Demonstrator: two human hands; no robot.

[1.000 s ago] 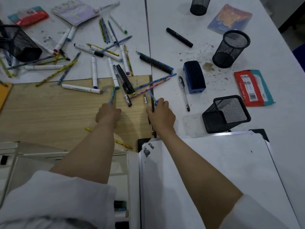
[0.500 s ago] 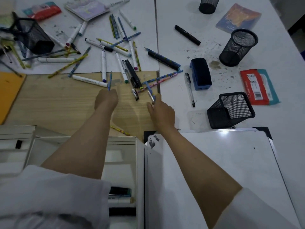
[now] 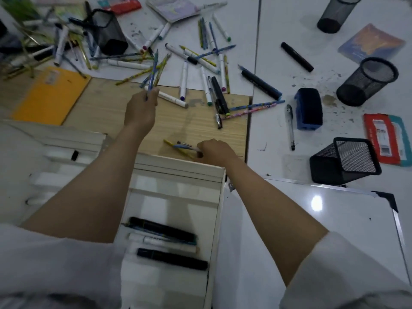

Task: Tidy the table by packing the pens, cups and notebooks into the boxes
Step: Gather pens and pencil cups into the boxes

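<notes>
My left hand (image 3: 141,109) grips a blue pencil (image 3: 153,68) that points up and away, lifted above the wooden board. My right hand (image 3: 215,151) holds a blue pen (image 3: 186,147) low over the board, just beyond the far rim of the white box (image 3: 219,197). A yellow pencil (image 3: 171,145) lies under that pen. Inside the box lie two black markers (image 3: 162,228) and a white one. Many pens and markers (image 3: 201,63) are scattered across the table. Mesh cups (image 3: 367,80) stand and lie at the right. Notebooks (image 3: 174,6) rest at the far edge.
A yellow notebook (image 3: 51,94) lies on the board at left. A blue eraser block (image 3: 308,109) and a red packet (image 3: 388,139) sit at right. A tipped square mesh cup (image 3: 344,160) lies by a whiteboard (image 3: 323,219). Another tipped mesh cup (image 3: 109,34) is at far left.
My left hand has lifted the blue pencil off the board. My right hand has drawn back toward the box with a blue pen. The view has shifted to show the box.
</notes>
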